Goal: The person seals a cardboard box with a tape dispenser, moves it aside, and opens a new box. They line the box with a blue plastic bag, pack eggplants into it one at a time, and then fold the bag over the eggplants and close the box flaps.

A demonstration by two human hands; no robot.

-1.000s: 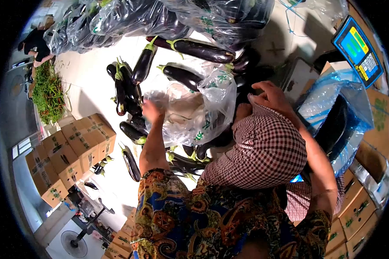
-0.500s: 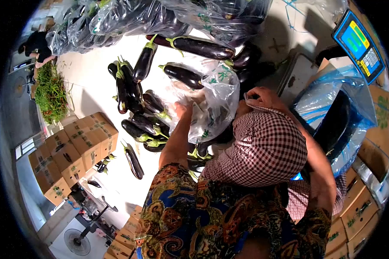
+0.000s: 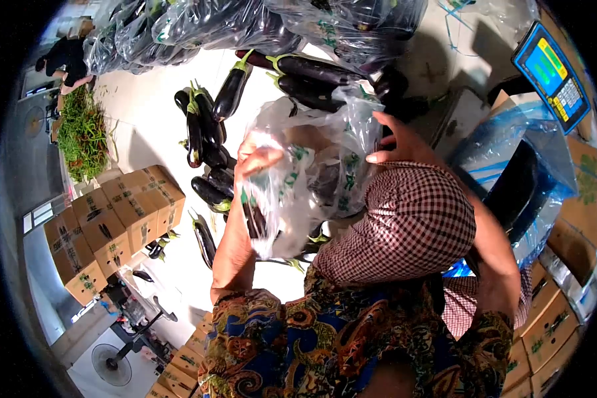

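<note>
A clear plastic bag (image 3: pixel 298 199) with green print spreads in front of me, dark eggplant shapes showing through its film. My left hand (image 3: pixel 257 154) is closed on the bag's left side, thumb across the bunched plastic. At the bag's right edge is my right hand (image 3: pixel 399 138), thumb and fingers apart in a curve. Just beyond the bag lie glossy dark eggplants (image 3: pixel 305 93) with green stems. More eggplants (image 3: pixel 209 192) lie left of my left hand, and one eggplant (image 3: pixel 204 240) lies singly nearer me.
Filled clear bags of eggplants (image 3: pixel 212 26) line the far side. A blue scale display (image 3: pixel 552 76) stands at right above a blue plastic liner (image 3: pixel 544 172). Cardboard boxes (image 3: pixel 116 225) are stacked at left, near a green heap (image 3: pixel 81 139) and a crouching person (image 3: pixel 66 60).
My left hand has moved left and up, pulling the bag with it over several eggplants. My right hand has come forward to the bag's right edge, its fingers spreading.
</note>
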